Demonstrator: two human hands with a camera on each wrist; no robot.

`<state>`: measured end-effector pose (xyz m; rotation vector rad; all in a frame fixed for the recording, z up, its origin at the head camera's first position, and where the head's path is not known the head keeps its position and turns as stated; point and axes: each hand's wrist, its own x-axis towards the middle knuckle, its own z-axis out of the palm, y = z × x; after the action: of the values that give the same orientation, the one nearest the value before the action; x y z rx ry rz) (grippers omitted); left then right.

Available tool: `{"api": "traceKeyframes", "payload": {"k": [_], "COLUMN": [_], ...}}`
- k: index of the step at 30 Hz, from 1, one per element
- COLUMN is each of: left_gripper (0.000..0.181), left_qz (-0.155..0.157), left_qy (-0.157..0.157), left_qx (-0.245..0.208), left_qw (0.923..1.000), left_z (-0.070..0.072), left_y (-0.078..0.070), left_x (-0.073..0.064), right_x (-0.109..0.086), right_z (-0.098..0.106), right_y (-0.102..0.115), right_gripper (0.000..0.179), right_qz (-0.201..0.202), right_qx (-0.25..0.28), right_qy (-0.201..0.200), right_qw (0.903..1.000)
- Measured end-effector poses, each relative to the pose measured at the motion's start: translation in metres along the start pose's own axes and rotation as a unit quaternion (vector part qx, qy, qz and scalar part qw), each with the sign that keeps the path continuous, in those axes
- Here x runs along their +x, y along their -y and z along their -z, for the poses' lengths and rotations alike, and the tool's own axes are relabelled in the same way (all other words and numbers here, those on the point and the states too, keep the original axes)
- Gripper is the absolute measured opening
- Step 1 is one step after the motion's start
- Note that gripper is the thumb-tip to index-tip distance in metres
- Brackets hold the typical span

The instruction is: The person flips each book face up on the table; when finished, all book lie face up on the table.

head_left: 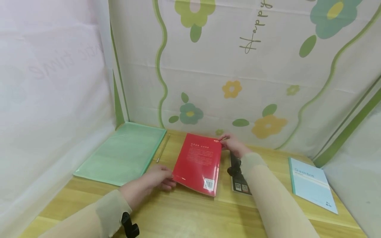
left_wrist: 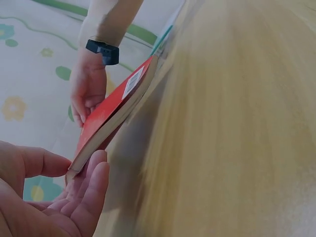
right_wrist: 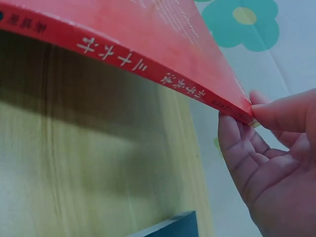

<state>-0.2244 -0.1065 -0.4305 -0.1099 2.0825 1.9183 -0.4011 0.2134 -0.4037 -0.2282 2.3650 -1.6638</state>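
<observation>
I am seeing both hands holding a red paperback book (head_left: 197, 162) at opposite corners, each with a narrow pinch. The left hand (head_left: 159, 178) is gripping the near-left corner, its thumb (left_wrist: 42, 160) pressing the cover while its curled fingers (left_wrist: 89, 202) are supporting the underside. The right hand (head_left: 233, 145) is pinching the far-right corner at the end of the spine (right_wrist: 133, 64), which is showing white Chinese lettering. The book is lying back cover up between the hands, its barcode (head_left: 209, 184) facing upward near the close right corner, and its spine is hanging above the tabletop (head_left: 178, 211), casting a shadow there. On the left, a flat mint-green document folder (head_left: 122, 152) is resting on the wood; I am unable to tell whether it is containing anything. A thin pencil (head_left: 163, 148) is lying between that folder and the red paperback. Beneath the right forearm, I am making out a dark book (head_left: 238, 180), partly hidden, with small printed codes. Farther right, a pale blue notebook marked "Gambit" (head_left: 312, 185) is lying near the side cloth, while a flower-printed curtain (head_left: 214, 66) is hanging behind everything.
</observation>
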Motion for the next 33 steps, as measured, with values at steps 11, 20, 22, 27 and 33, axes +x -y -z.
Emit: {"api": "traceKeyframes", "payload": {"k": [11, 20, 22, 27, 33], "left_gripper": [0.020, 0.022, 0.016, 0.015, 0.016], "left_qz": [-0.014, -0.048, -0.057, -0.058, -0.040], "left_qy": [-0.020, -0.051, -0.055, -0.071, -0.079], "left_qx": [0.000, -0.042, -0.039, -0.028, -0.024], "left_qw": [0.9997, 0.9967, 0.9961, 0.9953, 0.9958], "left_z": [0.000, -0.001, 0.000, 0.001, 0.001], "left_y": [-0.008, -0.014, -0.014, -0.013, -0.015], "left_x": [-0.006, -0.010, -0.010, -0.009, -0.010], "right_x": [-0.008, -0.013, -0.013, -0.017, -0.023], "right_z": [0.006, 0.014, 0.015, 0.017, 0.017], "right_y": [0.014, 0.028, 0.029, 0.034, 0.039], "right_gripper": [0.024, 0.028, 0.029, 0.032, 0.033], "right_qz": [-0.003, 0.027, 0.030, 0.036, 0.047], "right_qx": [0.003, 0.028, 0.038, 0.042, 0.018], "right_qy": [-0.010, -0.019, -0.021, -0.016, -0.015], "right_qw": [0.9999, 0.9991, 0.9986, 0.9983, 0.9986]}}
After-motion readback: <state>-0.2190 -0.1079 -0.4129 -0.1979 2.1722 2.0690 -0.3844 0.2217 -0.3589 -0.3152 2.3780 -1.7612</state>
